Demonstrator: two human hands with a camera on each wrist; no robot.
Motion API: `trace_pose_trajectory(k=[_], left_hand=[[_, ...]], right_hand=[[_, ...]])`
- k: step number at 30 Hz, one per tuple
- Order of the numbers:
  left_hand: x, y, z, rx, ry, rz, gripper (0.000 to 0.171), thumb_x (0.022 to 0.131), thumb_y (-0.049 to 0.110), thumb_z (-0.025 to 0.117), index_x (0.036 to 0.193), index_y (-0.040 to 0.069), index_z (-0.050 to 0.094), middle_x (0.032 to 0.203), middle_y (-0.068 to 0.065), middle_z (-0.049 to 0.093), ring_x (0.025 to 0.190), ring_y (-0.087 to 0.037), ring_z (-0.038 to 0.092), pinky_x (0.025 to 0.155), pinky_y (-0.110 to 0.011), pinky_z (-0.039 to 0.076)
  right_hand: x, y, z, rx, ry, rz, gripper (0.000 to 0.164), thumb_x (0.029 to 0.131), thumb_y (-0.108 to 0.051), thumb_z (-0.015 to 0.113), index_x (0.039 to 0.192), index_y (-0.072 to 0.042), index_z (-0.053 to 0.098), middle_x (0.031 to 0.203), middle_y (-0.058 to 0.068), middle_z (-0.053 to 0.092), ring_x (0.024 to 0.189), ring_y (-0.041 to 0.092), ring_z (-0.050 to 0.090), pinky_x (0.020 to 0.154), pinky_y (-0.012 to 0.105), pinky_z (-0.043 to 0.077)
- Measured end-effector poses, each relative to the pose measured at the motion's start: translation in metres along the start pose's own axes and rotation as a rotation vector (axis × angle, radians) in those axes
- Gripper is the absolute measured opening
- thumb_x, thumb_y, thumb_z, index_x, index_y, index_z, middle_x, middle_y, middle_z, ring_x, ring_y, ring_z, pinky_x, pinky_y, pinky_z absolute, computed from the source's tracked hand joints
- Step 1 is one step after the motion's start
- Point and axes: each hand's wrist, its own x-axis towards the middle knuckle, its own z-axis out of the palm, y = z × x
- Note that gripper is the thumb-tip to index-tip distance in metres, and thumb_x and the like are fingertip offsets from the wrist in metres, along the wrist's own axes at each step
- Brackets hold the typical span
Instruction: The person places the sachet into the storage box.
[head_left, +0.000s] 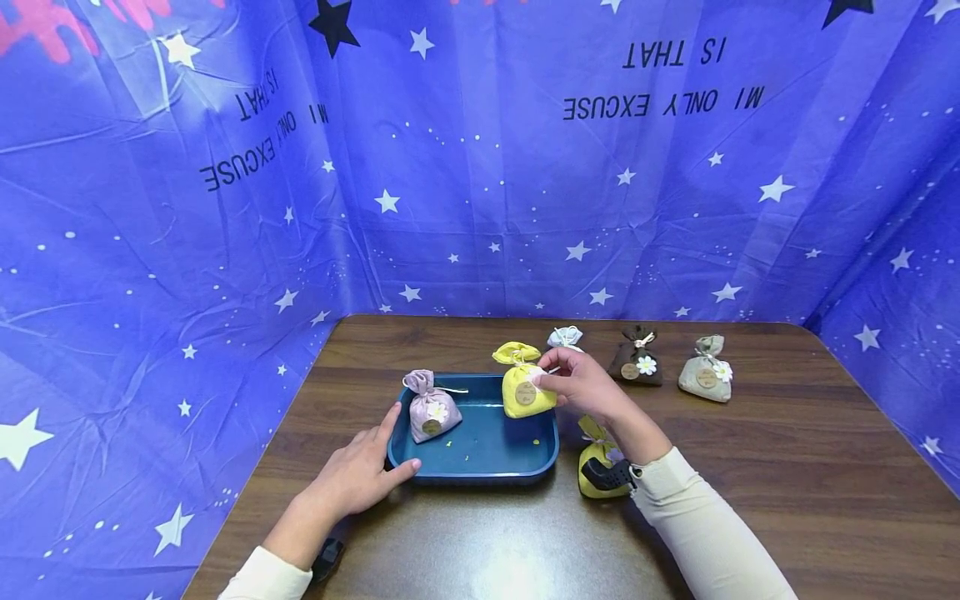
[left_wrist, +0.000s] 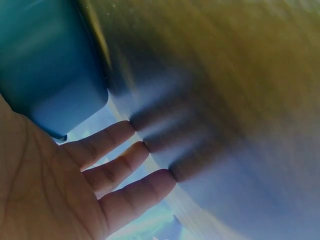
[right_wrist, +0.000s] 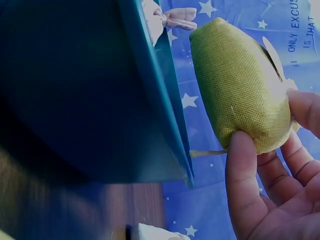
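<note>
Over the right part of a dark teal tray [head_left: 480,478], my right hand [head_left: 583,379] pinches a yellow drawstring sachet [head_left: 528,394] with a round tag. In the right wrist view the thumb and fingers grip the yellow sachet [right_wrist: 237,85] beside the tray's wall [right_wrist: 145,75]. A lilac sachet [head_left: 435,414] with a white flower sits in the tray's left side. At the tray's left edge my left hand [head_left: 360,471] touches the rim with its fingers extended. The left wrist view shows that hand's [left_wrist: 50,175] fingertips at the table, beside the tray [left_wrist: 55,65].
Another yellow sachet [head_left: 592,483] stands right of the tray, partly behind my right wrist. Farther back are a pale blue sachet [head_left: 564,337], partly hidden, a dark brown sachet [head_left: 636,358] and a grey-beige sachet [head_left: 705,371]. A blue star-print curtain [head_left: 525,208] hangs around the wooden table [head_left: 795,433].
</note>
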Motion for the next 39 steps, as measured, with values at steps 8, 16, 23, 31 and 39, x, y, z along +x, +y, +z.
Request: trace_pose_trajectory(k=[8, 16, 23, 31, 39], left_hand=[[-0.001, -0.002, 0.001, 0.003, 0.012, 0.019, 0.095, 0.091, 0.066, 0.055, 0.16, 0.012, 0.016, 0.148, -0.018, 0.046, 0.13, -0.039, 0.048, 0.094, -0.06, 0.044], [-0.001, 0.0, -0.003, 0.005, 0.021, 0.026, 0.095, 0.092, 0.064, 0.056, 0.16, 0.011, 0.017, 0.149, -0.019, 0.046, 0.129, -0.039, 0.049, 0.094, -0.059, 0.044], [-0.002, 0.0, -0.002, 0.0, 0.02, 0.021, 0.094, 0.092, 0.063, 0.056, 0.16, 0.011, 0.017, 0.147, -0.02, 0.047, 0.129, -0.04, 0.048, 0.094, -0.06, 0.044], [-0.002, 0.0, 0.001, -0.005, 0.004, 0.007, 0.095, 0.092, 0.064, 0.056, 0.16, 0.013, 0.015, 0.149, -0.017, 0.045, 0.131, -0.039, 0.047, 0.094, -0.061, 0.044], [-0.001, 0.0, 0.001, 0.0, 0.009, 0.006, 0.095, 0.091, 0.065, 0.055, 0.16, 0.013, 0.016, 0.148, -0.017, 0.047, 0.13, -0.038, 0.048, 0.093, -0.06, 0.044]], right_hand=[[0.006, -0.002, 0.011, 0.0, -0.03, -0.006, 0.021, 0.089, -0.005, 0.069, 0.104, 0.005, 0.058, 0.09, 0.01, 0.06, 0.076, 0.018, 0.057, 0.057, 0.03, 0.053], [0.015, -0.009, 0.017, -0.032, -0.036, 0.008, 0.02, 0.089, -0.006, 0.07, 0.104, 0.002, 0.058, 0.094, 0.011, 0.061, 0.079, 0.019, 0.061, 0.066, 0.05, 0.057], [0.024, -0.011, 0.021, -0.061, -0.049, 0.029, 0.021, 0.09, -0.009, 0.071, 0.105, -0.001, 0.059, 0.096, 0.011, 0.063, 0.079, 0.018, 0.063, 0.067, 0.052, 0.057], [0.033, -0.007, 0.027, -0.043, -0.071, 0.053, 0.021, 0.089, -0.01, 0.072, 0.104, -0.001, 0.059, 0.094, 0.01, 0.061, 0.076, 0.018, 0.061, 0.066, 0.052, 0.057], [0.038, -0.011, 0.032, -0.073, -0.067, 0.075, 0.019, 0.088, -0.01, 0.073, 0.101, -0.002, 0.062, 0.093, 0.008, 0.062, 0.073, 0.018, 0.061, 0.066, 0.054, 0.056]])
